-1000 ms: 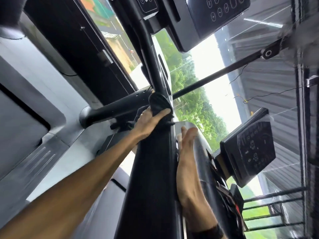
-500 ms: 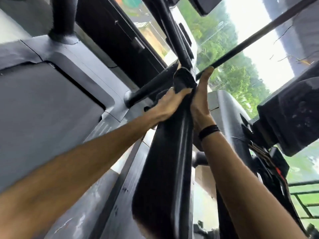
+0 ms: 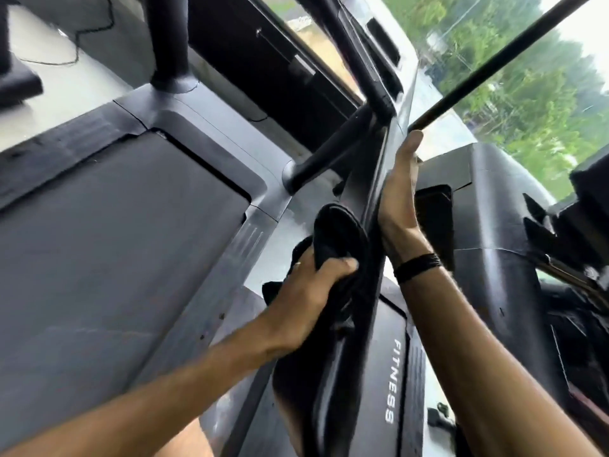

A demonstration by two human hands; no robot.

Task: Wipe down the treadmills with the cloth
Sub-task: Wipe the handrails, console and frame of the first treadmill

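Green trees [image 3: 540,94] fill the window behind a row of treadmills. On the black upright bar [image 3: 379,179] of the nearer treadmill, the left hand [image 3: 309,291] grips a bunched black cloth [image 3: 336,239] against its side, while the right hand [image 3: 398,189] lies flat along the opposite side, fingers straight, holding nothing.

Gym floor [image 3: 82,80], pale grey, visible at upper left. Directly on it stands a treadmill [image 3: 184,133] with a dark grey running belt [image 3: 108,232] framed by lighter grey side rails; a black upright post [image 3: 169,37] rises from the deck's corner. A thin black cable [image 3: 79,37] trails loosely across the floor beside that post. At the far left edge, a dark block-shaped foot [image 3: 18,84] of another object rests on the floor, apart from the treadmill.
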